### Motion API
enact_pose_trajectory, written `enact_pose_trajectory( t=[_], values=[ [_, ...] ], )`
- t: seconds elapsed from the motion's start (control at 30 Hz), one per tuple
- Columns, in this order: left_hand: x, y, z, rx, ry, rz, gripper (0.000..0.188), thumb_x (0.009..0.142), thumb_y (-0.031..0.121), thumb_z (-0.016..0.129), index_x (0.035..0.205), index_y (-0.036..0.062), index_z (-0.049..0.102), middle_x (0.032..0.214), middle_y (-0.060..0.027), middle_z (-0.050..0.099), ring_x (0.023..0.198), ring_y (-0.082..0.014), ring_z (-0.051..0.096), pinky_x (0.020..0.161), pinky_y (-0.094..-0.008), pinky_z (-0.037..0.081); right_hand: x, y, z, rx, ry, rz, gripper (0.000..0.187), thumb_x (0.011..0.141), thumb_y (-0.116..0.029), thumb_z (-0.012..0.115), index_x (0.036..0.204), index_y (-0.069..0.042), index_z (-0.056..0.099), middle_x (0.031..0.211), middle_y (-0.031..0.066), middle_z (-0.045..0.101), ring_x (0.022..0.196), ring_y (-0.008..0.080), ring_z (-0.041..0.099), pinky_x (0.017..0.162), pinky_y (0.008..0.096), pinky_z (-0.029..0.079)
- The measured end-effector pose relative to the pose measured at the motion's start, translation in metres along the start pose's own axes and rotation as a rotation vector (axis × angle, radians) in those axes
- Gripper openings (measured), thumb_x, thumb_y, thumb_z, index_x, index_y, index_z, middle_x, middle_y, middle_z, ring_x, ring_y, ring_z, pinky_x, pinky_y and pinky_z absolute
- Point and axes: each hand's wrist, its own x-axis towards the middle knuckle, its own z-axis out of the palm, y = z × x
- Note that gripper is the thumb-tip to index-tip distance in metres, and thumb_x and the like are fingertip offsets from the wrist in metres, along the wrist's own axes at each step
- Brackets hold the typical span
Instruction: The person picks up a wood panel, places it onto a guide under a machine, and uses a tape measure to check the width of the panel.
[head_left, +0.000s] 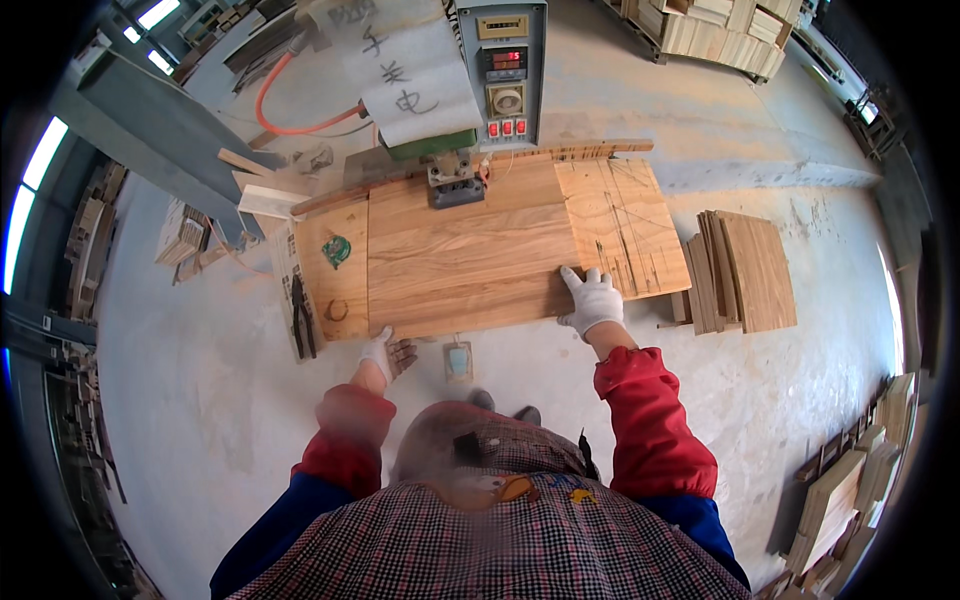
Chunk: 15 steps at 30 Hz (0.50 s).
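Observation:
A wide wooden board [470, 250] lies flat on the work table under the press head [457, 187] of a machine. My right hand [592, 302], in a white glove, rests on the board's near right corner, fingers spread over the top and thumb by the front edge. At the near left corner is my left hand [388, 356], also gloved, its fingers stretched out below the front edge and its thumb up by the board. Neither hand is closed round the board. Black-handled pliers [302, 315] lie on the table's left end.
A control box [505, 75] with red switches rises behind the table. Wooden panels [745, 270] stand stacked to the right. A green coil [337, 251] lies left of the board. On the floor sits a small pedal-like thing [458, 361]. An orange hose [270, 100] loops behind, left.

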Motion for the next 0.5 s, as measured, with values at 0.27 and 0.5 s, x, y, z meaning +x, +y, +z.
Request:
enact_pose_trajectory(
  t=[0.27, 0.5],
  values=[
    [0.002, -0.005, -0.004, -0.002, -0.036, 0.027, 0.04, 0.085, 0.042, 0.05, 0.104, 0.0066, 0.047, 0.093, -0.0118, 0.053, 0.081, -0.0293, 0.054, 0.072, -0.0454, 0.047, 0.002, -0.002, -0.001, -0.048, -0.023, 0.015, 0.085, 0.064, -0.038, 0.074, 0.134, -0.028, 0.027, 0.115, 0.0105, 0.043, 0.108, 0.0272, 0.044, 0.08, 0.0347, 0.047],
    [-0.003, -0.004, 0.0, 0.005, 0.015, 0.032, 0.038, 0.086, 0.042, 0.048, 0.1, 0.0065, 0.048, 0.088, -0.0109, 0.055, 0.078, -0.0287, 0.055, 0.068, -0.0441, 0.048, 0.0, -0.005, 0.005, -0.04, -0.025, 0.018, 0.084, 0.066, -0.036, 0.073, 0.135, -0.027, 0.027, 0.118, 0.0104, 0.042, 0.11, 0.0271, 0.043, 0.081, 0.0356, 0.046]
  ],
)
